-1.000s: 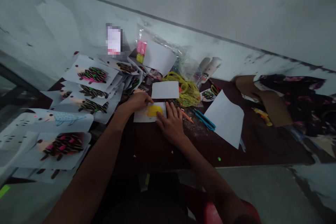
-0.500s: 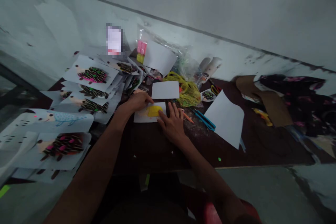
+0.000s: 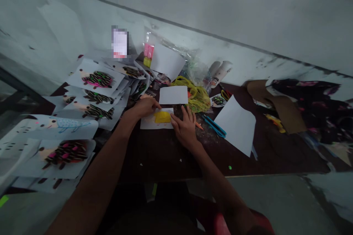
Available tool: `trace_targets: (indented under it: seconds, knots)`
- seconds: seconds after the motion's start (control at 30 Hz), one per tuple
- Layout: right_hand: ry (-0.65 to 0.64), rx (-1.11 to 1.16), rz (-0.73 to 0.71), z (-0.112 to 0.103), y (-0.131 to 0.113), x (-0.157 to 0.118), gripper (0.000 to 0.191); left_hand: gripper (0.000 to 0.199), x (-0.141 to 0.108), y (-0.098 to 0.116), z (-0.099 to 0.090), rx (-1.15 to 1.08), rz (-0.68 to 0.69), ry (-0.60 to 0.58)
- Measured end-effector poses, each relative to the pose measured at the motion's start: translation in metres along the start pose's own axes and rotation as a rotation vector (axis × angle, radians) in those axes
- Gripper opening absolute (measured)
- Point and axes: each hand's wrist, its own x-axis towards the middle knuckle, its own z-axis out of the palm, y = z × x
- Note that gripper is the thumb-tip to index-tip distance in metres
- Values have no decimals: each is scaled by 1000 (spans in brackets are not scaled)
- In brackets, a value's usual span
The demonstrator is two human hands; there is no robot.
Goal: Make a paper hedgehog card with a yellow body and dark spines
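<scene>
A small white card (image 3: 150,124) lies flat on the dark table, with a yellow dome-shaped patch (image 3: 162,117) on it and a pale drawn shape at its left. My left hand (image 3: 145,108) rests over the card's upper left edge, its forefinger stretched out and the other fingers partly curled. At the card's right edge is my right hand (image 3: 185,126), fingers spread and laid low, a fingertip near the yellow patch. A blank white card (image 3: 173,95) lies just beyond both hands. An orange pencil (image 3: 199,126) pokes out beside my right hand.
Stacked hedgehog pictures (image 3: 97,80) fill the left side. Behind my hands are a yellow net bag (image 3: 200,99) and clear plastic. Blue-handled scissors (image 3: 215,126) and a large white sheet (image 3: 237,126) lie to the right, with brown cardboard (image 3: 288,112) and dark cloth (image 3: 306,88) farther over.
My right hand has slid slightly right, off the yellow patch toward the card's right edge, covering more of the orange pencil. My left hand stays in place.
</scene>
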Motion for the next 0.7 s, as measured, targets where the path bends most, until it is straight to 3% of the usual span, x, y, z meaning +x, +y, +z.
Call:
trace_targets:
  seconds: [0.23, 0.47, 0.7]
  knots:
    - [-64, -42, -57, 4, -5, -1, 34, 42, -1, 3, -2, -27, -9, -19]
    - [13, 36, 48, 2, 5, 5, 38, 43, -1, 5, -2, -16, -30, -8]
    - [-50, -4, -32, 2, -4, 0, 34, 40, 0, 1, 0, -26, 20, 26]
